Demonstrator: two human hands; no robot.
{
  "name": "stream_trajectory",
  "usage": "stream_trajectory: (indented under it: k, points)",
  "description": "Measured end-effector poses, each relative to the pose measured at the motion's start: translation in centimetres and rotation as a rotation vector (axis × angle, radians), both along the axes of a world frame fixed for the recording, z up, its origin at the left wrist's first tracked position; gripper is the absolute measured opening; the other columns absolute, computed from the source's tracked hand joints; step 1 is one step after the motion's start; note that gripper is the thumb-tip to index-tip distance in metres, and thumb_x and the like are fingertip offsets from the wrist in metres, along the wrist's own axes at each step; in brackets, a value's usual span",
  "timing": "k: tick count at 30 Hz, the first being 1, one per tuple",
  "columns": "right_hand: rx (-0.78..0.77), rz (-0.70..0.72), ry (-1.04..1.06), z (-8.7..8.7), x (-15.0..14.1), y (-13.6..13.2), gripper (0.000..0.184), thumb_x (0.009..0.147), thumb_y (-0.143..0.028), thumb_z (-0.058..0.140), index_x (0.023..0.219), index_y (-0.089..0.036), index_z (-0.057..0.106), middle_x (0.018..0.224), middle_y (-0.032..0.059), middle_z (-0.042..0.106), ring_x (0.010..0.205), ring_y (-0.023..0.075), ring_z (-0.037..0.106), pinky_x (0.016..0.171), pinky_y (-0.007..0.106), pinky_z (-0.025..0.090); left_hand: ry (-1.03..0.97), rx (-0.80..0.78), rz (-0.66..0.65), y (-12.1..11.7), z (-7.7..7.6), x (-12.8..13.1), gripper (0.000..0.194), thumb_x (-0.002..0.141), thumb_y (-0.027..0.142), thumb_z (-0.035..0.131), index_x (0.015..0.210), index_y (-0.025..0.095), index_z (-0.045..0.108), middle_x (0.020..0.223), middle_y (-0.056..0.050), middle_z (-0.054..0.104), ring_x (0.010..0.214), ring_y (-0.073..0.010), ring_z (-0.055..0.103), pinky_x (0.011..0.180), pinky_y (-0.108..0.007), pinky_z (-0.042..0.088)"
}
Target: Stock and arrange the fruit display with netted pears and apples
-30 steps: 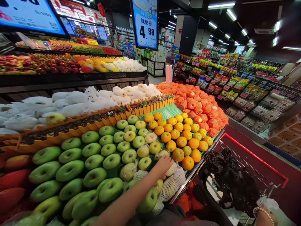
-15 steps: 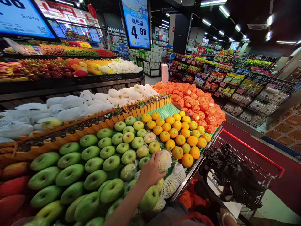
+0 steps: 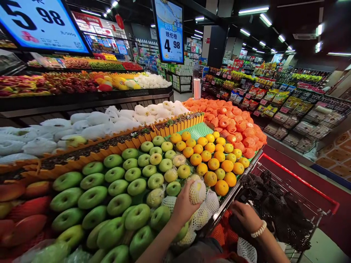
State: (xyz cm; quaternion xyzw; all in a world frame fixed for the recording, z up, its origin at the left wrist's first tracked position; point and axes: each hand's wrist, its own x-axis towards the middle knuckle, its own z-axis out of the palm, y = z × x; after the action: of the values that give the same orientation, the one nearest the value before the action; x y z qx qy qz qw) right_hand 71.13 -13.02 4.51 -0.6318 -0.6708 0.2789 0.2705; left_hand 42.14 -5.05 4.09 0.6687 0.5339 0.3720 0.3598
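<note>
My left hand [image 3: 183, 205] is closed round a pale yellow-green fruit in a white foam net [image 3: 197, 191], held just above the front right corner of the green apple display [image 3: 117, 190]. More netted fruits [image 3: 204, 213] lie under it at the stand's edge. My right hand [image 3: 245, 215], with a bead bracelet on the wrist, rests on the near rim of the shopping cart [image 3: 298, 180]; its fingers curl down and I cannot make out whether they grip anything.
Oranges [image 3: 211, 160] are piled right of the apples, netted orange fruit [image 3: 233, 124] behind them. White-wrapped fruit [image 3: 90, 122] fills the tier beyond an orange fence divider [image 3: 115, 144]. Reddish fruit [image 3: 22, 215] lies at far left. Price screens [image 3: 170, 31] hang overhead; snack shelves [image 3: 287, 106] line the right aisle.
My left hand reached down among the netted fruits, closed on one and lifted it. My right hand has come up into view beside the cart.
</note>
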Motion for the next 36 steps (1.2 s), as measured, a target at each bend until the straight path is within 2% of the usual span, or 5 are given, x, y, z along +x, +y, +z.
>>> stream_trajectory:
  k: [8, 13, 19, 28, 36]
  points:
    - [0.478, 0.191, 0.234, 1.6, -10.5, 4.1, 0.027, 0.104, -0.025, 0.056, 0.124, -0.027, 0.073, 0.121, 0.0134, 0.077, 0.114, 0.0275, 0.073, 0.099, 0.046, 0.063, 0.116, 0.127, -0.099, -1.9, -0.3, 0.0, 0.078, 0.071, -0.002, 0.064, 0.142, 0.03, 0.053, 0.141, -0.008, 0.062, 0.134, -0.0301, 0.062, 0.112, -0.05, 0.054]
    - [0.202, 0.174, 0.355, -1.1, -10.5, 6.1, 0.056, 0.081, -0.041, 0.083, 0.131, -0.021, 0.068, 0.117, 0.0131, 0.076, 0.097, 0.0262, 0.074, 0.067, 0.033, 0.065, 0.295, 0.278, -0.098, -2.7, -0.6, -1.3, 0.087, 0.079, -0.003, 0.057, 0.157, 0.031, 0.041, 0.156, -0.012, 0.055, 0.14, -0.0304, 0.06, 0.111, -0.045, 0.056]
    - [-0.067, 0.194, 0.576, -3.6, -9.8, 7.0, 0.07, 0.061, -0.05, 0.091, 0.12, -0.022, 0.066, 0.115, 0.0093, 0.072, 0.104, 0.0316, 0.07, 0.096, 0.047, 0.06, 0.417, 0.548, -0.41, -2.9, -1.1, -4.1, 0.075, 0.092, 0.001, 0.044, 0.164, 0.022, 0.034, 0.156, -0.016, 0.057, 0.127, -0.0243, 0.07, 0.1, -0.032, 0.062]
    - [0.146, 0.07, 0.416, -1.3, -9.8, 14.7, 0.074, 0.056, -0.047, 0.095, 0.114, -0.025, 0.054, 0.126, 0.0097, 0.062, 0.118, 0.0299, 0.061, 0.108, 0.049, 0.05, 0.742, -0.05, 0.072, -1.0, -0.7, -11.0, 0.053, 0.093, 0.006, 0.043, 0.135, 0.023, 0.071, 0.144, -0.011, 0.068, 0.131, -0.0287, 0.066, 0.105, -0.042, 0.059]
    - [-0.22, 0.319, 0.949, -1.6, -12.0, 13.9, 0.092, 0.042, -0.05, 0.101, 0.122, -0.031, 0.061, 0.121, 0.0049, 0.067, 0.111, 0.0304, 0.066, 0.096, 0.043, 0.055, 0.694, 0.228, 0.187, -0.4, -0.3, -7.9, 0.065, 0.091, 0.016, 0.053, 0.155, 0.016, 0.05, 0.17, -0.016, 0.037, 0.16, -0.042, 0.024, 0.126, -0.063, 0.034]
